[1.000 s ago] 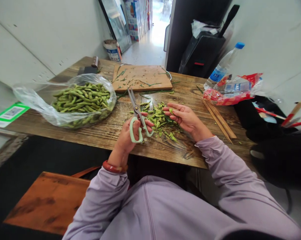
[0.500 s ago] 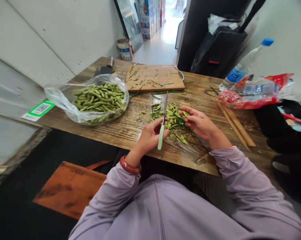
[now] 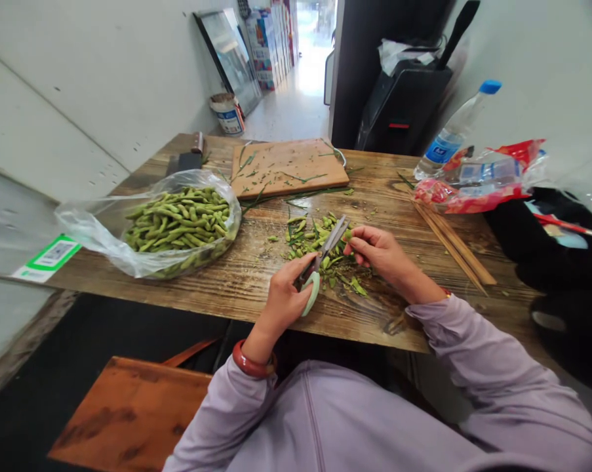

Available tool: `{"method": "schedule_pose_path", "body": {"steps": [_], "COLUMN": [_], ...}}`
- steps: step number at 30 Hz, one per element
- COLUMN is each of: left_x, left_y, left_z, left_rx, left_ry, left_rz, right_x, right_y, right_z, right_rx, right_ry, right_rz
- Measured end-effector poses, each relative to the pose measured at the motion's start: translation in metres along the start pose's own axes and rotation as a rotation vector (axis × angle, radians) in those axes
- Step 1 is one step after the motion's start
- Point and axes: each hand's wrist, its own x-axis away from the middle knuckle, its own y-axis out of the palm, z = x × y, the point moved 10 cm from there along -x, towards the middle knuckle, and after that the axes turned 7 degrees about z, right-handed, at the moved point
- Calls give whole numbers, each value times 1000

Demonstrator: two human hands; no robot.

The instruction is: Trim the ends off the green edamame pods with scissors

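Note:
My left hand [image 3: 290, 288] is closed around the pale green handles of a pair of scissors [image 3: 332, 237], whose blades point away and to the right, slightly parted. Between the thumb and fingers of my right hand [image 3: 377, 252] is a green bean pod [image 3: 347, 235], close to the blade tips and partly hidden by the fingers. Under both hands lies a loose pile of pods and trimmings [image 3: 300, 246] on the wooden table [image 3: 256, 262]. To the left, a clear plastic bag [image 3: 143, 261] stands open, filled with green bean pods [image 3: 182, 219].
A cutting board [image 3: 286, 167] with green scraps lies at the back, and a cleaver [image 3: 190, 157] beside it. On the right are a water bottle [image 3: 448, 137], a red plastic package [image 3: 492, 187] and wooden sticks [image 3: 455, 246]. A green-edged code card [image 3: 50, 257] lies at the left edge.
The scissors have swung from upright to slanting right, and their blades have parted. My right hand has drawn its fingers together on a pod near the tips. The whole view has shifted slightly.

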Motion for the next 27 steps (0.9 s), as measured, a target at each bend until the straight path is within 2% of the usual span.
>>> {"method": "schedule_pose_path", "body": {"steps": [7, 13, 18, 27], "left_x": [0, 2, 1, 1], "left_y": [6, -1, -2, 4], "left_z": [-14, -20, -19, -7], "left_rx": [31, 53, 23, 1], "left_ry": [-97, -164, -130, -68], "left_rz": [-25, 34, 41, -31], "right_x": [0, 2, 1, 6], "right_y": [-4, -6, -7, -6], "right_z": [-10, -12, -17, -31], "right_rx": [197, 236, 200, 273], "right_ry": [-187, -207, -207, -339], "right_rz": [14, 56, 81, 67]}}
